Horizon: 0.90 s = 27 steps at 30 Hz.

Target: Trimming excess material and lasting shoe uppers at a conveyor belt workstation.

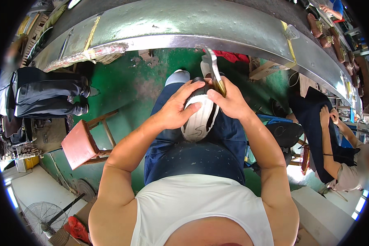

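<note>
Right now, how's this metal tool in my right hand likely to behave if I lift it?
The metal tool would likely be stiff, its curved head looking like solid metal. It may tip headward, since that head juts beyond your right hand. Its glossy surface could be slippery.

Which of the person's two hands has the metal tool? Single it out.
The right hand: the metal tool sticks up from its grip, whereas the left hand holds only the black-and-white shoe.

one held shoe (pixel 198 117), one held tool (pixel 212 63)
</note>
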Available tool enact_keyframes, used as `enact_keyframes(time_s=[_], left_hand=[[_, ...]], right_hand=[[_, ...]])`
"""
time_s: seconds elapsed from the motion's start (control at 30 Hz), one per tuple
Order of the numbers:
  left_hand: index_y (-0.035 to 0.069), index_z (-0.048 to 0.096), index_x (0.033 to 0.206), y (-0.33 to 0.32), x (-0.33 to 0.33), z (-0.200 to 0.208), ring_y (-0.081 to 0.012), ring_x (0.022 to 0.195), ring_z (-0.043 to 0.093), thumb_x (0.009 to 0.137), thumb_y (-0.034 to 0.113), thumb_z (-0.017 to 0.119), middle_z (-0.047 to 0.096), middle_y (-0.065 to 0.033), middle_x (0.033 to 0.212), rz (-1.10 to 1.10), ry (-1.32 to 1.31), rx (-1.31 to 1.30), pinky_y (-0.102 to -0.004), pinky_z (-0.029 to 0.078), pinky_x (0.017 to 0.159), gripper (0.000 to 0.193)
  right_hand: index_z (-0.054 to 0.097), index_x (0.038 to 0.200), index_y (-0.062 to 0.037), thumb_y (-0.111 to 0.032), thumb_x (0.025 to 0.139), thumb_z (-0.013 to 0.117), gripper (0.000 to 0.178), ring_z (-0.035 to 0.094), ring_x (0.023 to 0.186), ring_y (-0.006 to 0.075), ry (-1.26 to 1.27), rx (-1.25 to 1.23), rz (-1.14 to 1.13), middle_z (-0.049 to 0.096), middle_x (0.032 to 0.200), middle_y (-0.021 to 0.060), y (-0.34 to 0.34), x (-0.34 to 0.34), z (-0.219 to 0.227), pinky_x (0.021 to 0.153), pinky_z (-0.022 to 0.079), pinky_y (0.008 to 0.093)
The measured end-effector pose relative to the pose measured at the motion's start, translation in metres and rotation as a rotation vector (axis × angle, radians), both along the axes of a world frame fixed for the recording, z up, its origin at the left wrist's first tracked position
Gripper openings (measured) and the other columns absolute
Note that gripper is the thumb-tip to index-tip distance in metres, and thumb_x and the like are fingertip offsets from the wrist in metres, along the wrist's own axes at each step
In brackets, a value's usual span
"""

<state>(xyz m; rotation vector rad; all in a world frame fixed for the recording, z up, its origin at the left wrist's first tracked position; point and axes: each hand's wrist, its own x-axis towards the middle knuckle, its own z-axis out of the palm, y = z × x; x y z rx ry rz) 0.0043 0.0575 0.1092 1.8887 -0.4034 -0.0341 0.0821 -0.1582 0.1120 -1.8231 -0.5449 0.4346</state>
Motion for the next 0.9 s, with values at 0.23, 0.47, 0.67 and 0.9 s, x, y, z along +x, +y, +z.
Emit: enact_keyframes(time_s=[0.23,0.47,0.67,0.9], left_hand=[[0.007,0.044,0.145,-0.001,-0.006,-0.006,-0.0328,0.133,0.048,0.093,0.005,0.064,0.045,-0.0198,0.145,-0.024,0.045,-0.112,-0.0388,0.038,0.111,0.056],[0.0,0.036,0.15,-0.007,-0.038,0.017,-0.0356,0.143,0.04,0.09,0.007,0.067,0.039,-0.0227,0.152,0.007,-0.063,-0.116,-0.0387,0.032,0.115,0.068],[-0.002,0.037,0.15,-0.019,-0.08,0.044,-0.0448,0.134,0.046,0.077,0.008,0.082,0.041,-0.0284,0.146,0.047,-0.129,0.065,-0.0458,0.043,0.108,0.086],[-0.001,0.049,0.14,-0.029,-0.1,0.032,-0.0326,0.096,0.062,0.07,0.018,0.089,0.054,-0.0187,0.118,0.268,-0.206,0.196,-0.0402,0.055,0.081,0.083]], right_hand=[[0.044,0.129,0.0014,-0.03,0.087,0.075,0.061,0.065,0.103,0.0403,-0.09,-0.194,0.06,0.063,0.11,0.025,0.003,-0.02,0.025,0.089,0.05,0.0444],[0.038,0.141,0.0007,-0.029,0.086,0.078,0.074,0.059,0.121,0.0229,0.026,0.175,0.202,0.059,0.132,0.0168,-0.031,-0.034,0.019,0.104,0.045,0.038],[0.046,0.126,0.0018,-0.026,0.098,0.058,0.041,0.06,0.117,0.0221,0.161,0.507,0.074,0.061,0.13,0.0177,0.005,-0.065,0.002,0.102,0.045,0.0378],[0.049,0.121,0.0001,-0.028,0.097,0.058,0.038,0.068,0.1,0.0247,0.08,0.348,0.082,0.07,0.109,0.0155,0.013,-0.068,0.014,0.091,0.051,0.0381]])
